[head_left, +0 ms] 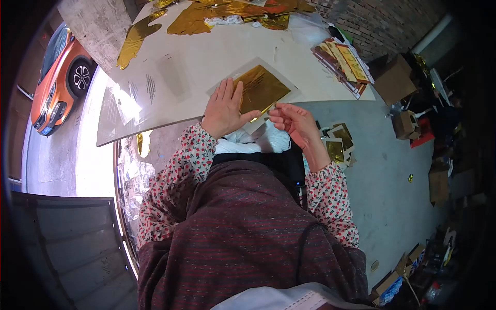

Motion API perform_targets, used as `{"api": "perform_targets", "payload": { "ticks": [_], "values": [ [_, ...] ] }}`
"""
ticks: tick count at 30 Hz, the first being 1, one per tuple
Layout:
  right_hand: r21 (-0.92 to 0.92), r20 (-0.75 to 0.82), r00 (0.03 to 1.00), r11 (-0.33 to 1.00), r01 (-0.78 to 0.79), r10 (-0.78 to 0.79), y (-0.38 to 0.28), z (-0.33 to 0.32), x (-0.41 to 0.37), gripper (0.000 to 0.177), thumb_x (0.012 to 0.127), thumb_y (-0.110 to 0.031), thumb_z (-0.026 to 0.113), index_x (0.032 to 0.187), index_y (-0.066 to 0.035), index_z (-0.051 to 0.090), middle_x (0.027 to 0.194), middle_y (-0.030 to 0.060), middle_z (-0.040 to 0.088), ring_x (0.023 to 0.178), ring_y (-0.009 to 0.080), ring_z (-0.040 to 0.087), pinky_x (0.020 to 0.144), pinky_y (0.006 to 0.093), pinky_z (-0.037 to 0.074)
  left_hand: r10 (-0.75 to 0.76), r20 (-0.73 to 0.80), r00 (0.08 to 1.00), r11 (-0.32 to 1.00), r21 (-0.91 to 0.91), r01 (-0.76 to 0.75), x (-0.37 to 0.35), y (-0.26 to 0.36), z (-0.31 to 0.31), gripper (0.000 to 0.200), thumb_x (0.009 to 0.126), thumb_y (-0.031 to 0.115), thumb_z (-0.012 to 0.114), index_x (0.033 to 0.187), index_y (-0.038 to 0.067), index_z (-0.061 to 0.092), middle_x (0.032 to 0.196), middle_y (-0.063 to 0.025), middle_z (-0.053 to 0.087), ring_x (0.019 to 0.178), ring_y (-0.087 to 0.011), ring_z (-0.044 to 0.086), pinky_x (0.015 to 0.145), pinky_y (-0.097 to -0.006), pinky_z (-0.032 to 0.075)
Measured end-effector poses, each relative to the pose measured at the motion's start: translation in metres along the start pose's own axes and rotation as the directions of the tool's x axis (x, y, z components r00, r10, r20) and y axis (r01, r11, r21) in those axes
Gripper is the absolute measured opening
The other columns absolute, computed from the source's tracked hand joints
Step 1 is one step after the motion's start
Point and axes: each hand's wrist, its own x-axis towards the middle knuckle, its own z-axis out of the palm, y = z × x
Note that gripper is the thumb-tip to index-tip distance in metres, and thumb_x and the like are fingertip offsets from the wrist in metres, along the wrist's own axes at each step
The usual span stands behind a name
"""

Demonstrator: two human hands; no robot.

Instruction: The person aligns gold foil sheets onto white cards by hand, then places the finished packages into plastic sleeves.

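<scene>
A shiny gold foil sheet (264, 89) lies on a larger translucent sheet (295, 93) at the table's near edge. My left hand (223, 111) rests flat over the left side of the foil, fingers stretched out and thumb pointing right. At the foil's near right edge, my right hand (295, 123) has thumb and forefinger pinched together on what looks like the foil's edge; the exact contact is too small to make out. White cloth or string (258, 140) is bunched just below the hands, by my lap.
Crumpled gold foil (194, 18) spreads over the far part of the pale table (199, 57). Printed cards (343, 64) are piled at its right. Gold-faced squares (336, 150) lie low at right. Cardboard boxes (395, 80) line the right wall; an orange car (59, 77) stands outside.
</scene>
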Motion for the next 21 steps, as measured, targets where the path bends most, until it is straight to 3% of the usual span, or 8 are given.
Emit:
{"api": "perform_targets", "payload": {
  "ticks": [4,7,11,13,21],
  "values": [
    [0.103,0.134,0.976,0.977,-0.187,0.173,0.005,-0.004,-0.002,0.024,0.099,-0.014,0.057,0.113,0.005,0.063,0.098,0.0148,0.071,0.077,0.0188,0.070,0.059,0.0275,0.057,0.000,0.008,1.000,1.000,-0.020,0.000,0.001,-0.001,0.003,0.094,0.088,0.067,0.056,0.146,-0.004,0.036,0.150,-0.0324,0.032,0.144,-0.0434,0.028,0.117,-0.0492,0.025],
    [-0.114,0.001,1.000,0.993,0.020,-0.020,0.012,0.016,-0.004,0.027,0.099,-0.016,0.058,0.118,0.003,0.062,0.100,0.0108,0.071,0.076,0.0142,0.067,0.059,0.0248,0.053,0.013,-0.012,1.000,1.000,-0.004,-0.013,0.002,-0.003,0.003,0.094,0.088,0.067,0.056,0.146,-0.004,0.036,0.151,-0.0324,0.032,0.143,-0.0439,0.028,0.118,-0.0482,0.025],
    [-0.305,-0.150,0.969,0.941,0.144,-0.197,0.015,0.031,-0.007,0.036,0.096,-0.013,0.063,0.127,0.004,0.058,0.103,0.0102,0.068,0.079,0.0147,0.065,0.061,0.0257,0.053,0.013,-0.042,0.999,1.000,0.009,-0.013,0.000,-0.001,0.001,0.097,0.086,0.070,0.055,0.146,-0.005,0.037,0.151,-0.0325,0.031,0.143,-0.0447,0.028,0.118,-0.0473,0.025],
    [-0.230,-0.126,0.975,0.962,0.148,-0.181,0.013,0.032,-0.007,0.043,0.096,-0.012,0.065,0.133,0.005,0.053,0.105,0.0102,0.067,0.081,0.0158,0.066,0.062,0.0263,0.054,0.030,-0.088,0.996,1.000,0.005,-0.029,0.001,-0.002,0.005,0.100,0.086,0.073,0.053,0.144,-0.007,0.038,0.149,-0.0332,0.034,0.141,-0.0454,0.030,0.118,-0.0466,0.025],
    [-0.126,-0.030,0.989,0.982,0.138,-0.142,0.010,0.035,-0.004,0.054,0.095,-0.011,0.065,0.141,0.006,0.043,0.104,0.0111,0.066,0.083,0.0175,0.069,0.066,0.0275,0.055,0.044,-0.069,0.997,0.996,-0.075,-0.049,0.002,-0.005,0.006,0.089,0.084,0.073,0.055,0.144,0.009,0.049,0.149,-0.0307,0.035,0.141,-0.0454,0.030,0.116,-0.0488,0.025]
  ]
}}
